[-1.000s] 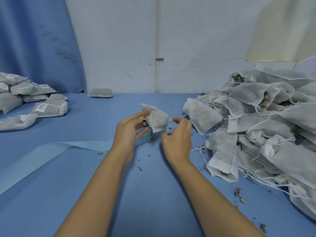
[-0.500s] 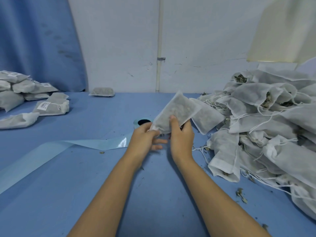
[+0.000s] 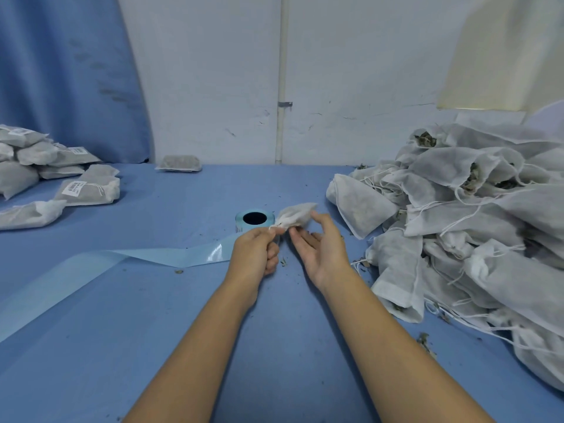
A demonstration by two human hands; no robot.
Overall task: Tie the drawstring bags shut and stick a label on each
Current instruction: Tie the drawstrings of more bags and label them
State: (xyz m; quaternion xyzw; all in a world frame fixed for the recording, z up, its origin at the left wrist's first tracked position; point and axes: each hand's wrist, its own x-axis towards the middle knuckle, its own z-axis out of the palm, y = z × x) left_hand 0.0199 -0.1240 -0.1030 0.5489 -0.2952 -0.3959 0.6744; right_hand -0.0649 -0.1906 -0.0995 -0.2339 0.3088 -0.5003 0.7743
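Note:
My left hand [image 3: 255, 251] pinches the gathered neck of a small white drawstring bag [image 3: 296, 217], which hangs blurred just above the blue table. Palm up beside the bag lies my right hand [image 3: 320, 248], its fingers relaxed and its fingertips close to the bag. Just behind my left hand stands a light blue label roll [image 3: 254, 219], and its empty backing strip [image 3: 91, 270] trails off to the left across the table.
A big heap of untied white bags [image 3: 476, 215] with loose strings fills the right side. Labelled bags [image 3: 88, 190] are stacked at the far left. One lone bag [image 3: 180, 163] lies by the back wall. Herb crumbs dot the table.
The bag, held up flat in both hands half a second ago, has dropped and turned. It now hangs from my left hand's pinch, and my right hand has let go and opened.

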